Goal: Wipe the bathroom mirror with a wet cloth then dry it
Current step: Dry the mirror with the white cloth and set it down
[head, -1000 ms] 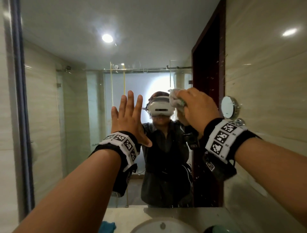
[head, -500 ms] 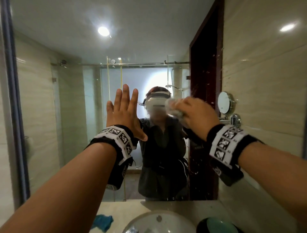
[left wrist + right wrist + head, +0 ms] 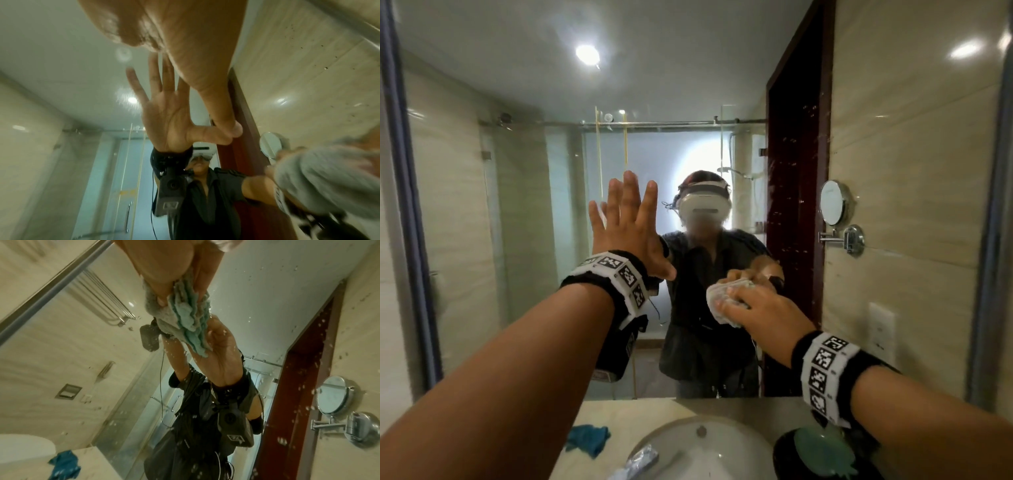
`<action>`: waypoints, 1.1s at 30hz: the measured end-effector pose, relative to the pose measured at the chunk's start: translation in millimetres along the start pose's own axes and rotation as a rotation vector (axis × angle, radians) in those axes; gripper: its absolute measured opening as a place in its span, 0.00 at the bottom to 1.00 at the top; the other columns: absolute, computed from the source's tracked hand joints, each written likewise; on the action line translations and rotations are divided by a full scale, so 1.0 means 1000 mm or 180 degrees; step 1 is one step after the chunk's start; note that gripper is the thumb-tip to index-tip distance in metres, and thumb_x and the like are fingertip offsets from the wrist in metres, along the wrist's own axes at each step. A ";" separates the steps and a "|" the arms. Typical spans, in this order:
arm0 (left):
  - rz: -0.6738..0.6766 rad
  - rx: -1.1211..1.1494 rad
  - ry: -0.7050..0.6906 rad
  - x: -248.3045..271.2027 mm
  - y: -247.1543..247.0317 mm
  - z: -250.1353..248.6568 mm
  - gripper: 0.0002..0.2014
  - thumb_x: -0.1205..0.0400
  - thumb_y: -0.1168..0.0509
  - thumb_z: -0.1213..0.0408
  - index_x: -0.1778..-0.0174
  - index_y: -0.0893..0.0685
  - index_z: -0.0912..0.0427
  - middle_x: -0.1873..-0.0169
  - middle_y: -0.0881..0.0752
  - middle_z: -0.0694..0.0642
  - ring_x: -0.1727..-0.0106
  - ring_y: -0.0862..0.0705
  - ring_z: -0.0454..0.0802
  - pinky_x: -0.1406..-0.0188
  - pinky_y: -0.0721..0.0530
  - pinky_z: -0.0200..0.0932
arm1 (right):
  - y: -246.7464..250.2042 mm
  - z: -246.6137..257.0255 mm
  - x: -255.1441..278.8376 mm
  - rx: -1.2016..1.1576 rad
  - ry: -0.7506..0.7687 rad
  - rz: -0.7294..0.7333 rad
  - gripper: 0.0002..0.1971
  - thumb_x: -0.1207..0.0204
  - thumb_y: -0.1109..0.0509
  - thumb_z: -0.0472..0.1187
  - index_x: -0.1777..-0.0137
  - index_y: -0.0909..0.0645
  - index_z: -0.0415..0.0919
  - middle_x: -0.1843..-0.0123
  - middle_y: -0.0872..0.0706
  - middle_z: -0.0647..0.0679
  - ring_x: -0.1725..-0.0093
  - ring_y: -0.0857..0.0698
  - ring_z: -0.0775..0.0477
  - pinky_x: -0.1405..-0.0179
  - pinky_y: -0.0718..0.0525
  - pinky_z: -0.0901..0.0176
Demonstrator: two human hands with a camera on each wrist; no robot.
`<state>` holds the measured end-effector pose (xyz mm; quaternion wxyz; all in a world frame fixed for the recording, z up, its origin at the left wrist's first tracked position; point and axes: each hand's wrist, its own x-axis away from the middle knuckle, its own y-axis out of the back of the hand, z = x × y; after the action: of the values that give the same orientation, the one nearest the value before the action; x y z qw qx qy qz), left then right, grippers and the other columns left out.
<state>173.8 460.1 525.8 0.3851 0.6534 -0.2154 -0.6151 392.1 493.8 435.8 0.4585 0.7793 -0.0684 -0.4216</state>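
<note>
1. Mirror (image 3: 524,240) fills the frame above the worktop (image 3: 599,411).
2. Right hand (image 3: 763,311), lower centre, grips a bunched cloth (image 3: 722,301) against the glass.
3. Left hand (image 3: 630,226), fingers straight and spread, presses flat on the glass.

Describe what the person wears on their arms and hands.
Both forearms are bare, with no sleeves on them and no gloves. The left hand and right hand each have a black wristband wrapped by a white strip printed with square black-and-white markers. A black camera unit hangs under the left wrist, with a thin dark cable trailing from it.
</note>
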 end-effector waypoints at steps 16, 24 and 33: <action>0.0234 -0.0186 -0.0372 0.071 -0.097 -0.003 0.73 0.37 0.29 0.31 0.28 0.85 0.57 0.28 0.85 0.59 0.25 0.81 0.59 0.21 0.64 0.64 | -0.028 0.017 -0.007 -0.0248 0.0031 -0.0436 0.24 0.30 0.28 0.32 0.32 0.22 0.44 0.39 0.19 0.39 0.44 0.19 0.34 0.52 0.15 0.44; 0.0089 -0.0229 -0.0362 0.068 -0.106 -0.001 0.75 0.41 0.28 0.29 0.27 0.84 0.57 0.27 0.84 0.59 0.26 0.82 0.58 0.21 0.66 0.64 | -0.020 0.018 -0.018 -0.0453 -0.0084 -0.0175 0.22 0.22 0.35 0.36 0.29 0.26 0.54 0.34 0.24 0.46 0.36 0.26 0.39 0.40 0.23 0.41; 0.0021 -0.0150 -0.0357 0.068 -0.109 0.001 0.75 0.42 0.29 0.27 0.28 0.85 0.56 0.27 0.84 0.58 0.25 0.82 0.57 0.27 0.76 0.61 | 0.015 0.043 -0.078 -0.0422 0.0136 -0.0949 0.19 0.22 0.43 0.45 0.36 0.18 0.47 0.42 0.18 0.45 0.42 0.21 0.40 0.48 0.23 0.52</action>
<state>162.3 475.4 399.0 0.3897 0.6079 -0.2243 -0.6544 315.6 495.6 483.8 0.4426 0.7577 0.0857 -0.4720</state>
